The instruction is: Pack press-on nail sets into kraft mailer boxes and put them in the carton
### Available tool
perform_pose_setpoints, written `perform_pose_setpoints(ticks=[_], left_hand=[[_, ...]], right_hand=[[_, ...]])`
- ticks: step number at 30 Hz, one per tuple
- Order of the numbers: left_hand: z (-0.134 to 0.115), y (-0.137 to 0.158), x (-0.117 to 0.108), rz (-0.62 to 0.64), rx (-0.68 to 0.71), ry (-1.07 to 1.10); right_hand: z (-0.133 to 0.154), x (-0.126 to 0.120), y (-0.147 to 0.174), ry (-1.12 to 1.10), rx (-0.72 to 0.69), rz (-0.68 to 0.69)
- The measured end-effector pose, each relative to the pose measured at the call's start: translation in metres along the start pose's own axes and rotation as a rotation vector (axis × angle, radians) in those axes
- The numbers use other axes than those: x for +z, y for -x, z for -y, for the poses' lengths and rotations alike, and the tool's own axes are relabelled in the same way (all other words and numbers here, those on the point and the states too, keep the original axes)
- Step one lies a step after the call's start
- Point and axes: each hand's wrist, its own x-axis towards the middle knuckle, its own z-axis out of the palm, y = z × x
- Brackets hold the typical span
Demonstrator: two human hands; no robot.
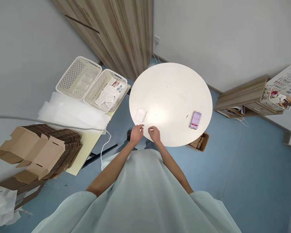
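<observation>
Both hands are at the near edge of a round white table [169,77]. My left hand [136,134] has its fingers curled together, with the thumb close to the index finger. A short gap to the right, my right hand [155,134] is closed in a pinch, fingertips turned toward the left one. Anything between the fingers of either hand is too small to make out. A flat white square piece [140,115], perhaps a thin packet, lies on the table just beyond my left hand and apart from it.
A blurred purple item [195,119] lies at the table's right. Below that edge stands a cardboard box [203,142]. Leftward, a side table [78,161] bears white baskets [80,59], one with printed cards [106,97], white foam sheets [72,111], and flattened cartons [43,149]. A cable [63,125] crosses there.
</observation>
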Motion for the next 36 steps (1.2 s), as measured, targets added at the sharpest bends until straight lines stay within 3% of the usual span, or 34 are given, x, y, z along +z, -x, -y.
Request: perform_pose_setpoints(ticks=[9,13,16,21,29,33,36], left_hand=[[-0.007,0.016,-0.006,-0.059,0.049,0.036],[-0.005,0.035,-0.017,-0.057,0.126,0.064],[0.011,0.056,-0.035,-0.104,0.122,0.103],[0.061,0.095,-0.081,-0.267,0.046,0.208],[0.170,0.148,-0.163,-0.574,-0.102,0.288],[0.230,0.171,-0.202,-0.699,-0.197,0.205],[0.268,0.184,-0.220,-0.676,-0.371,0.150]], right_hand=[[0.002,-0.016,0.031,-0.021,-0.024,-0.100],[0.012,-0.009,0.050,-0.008,-0.060,-0.138],[0.024,0.006,0.066,0.016,-0.087,-0.147],[0.041,0.050,0.102,0.067,-0.173,-0.127],[0.061,0.135,0.151,0.121,-0.294,0.024],[0.098,0.173,0.154,0.202,-0.401,0.159],[0.137,0.201,0.150,0.281,-0.510,0.244]])
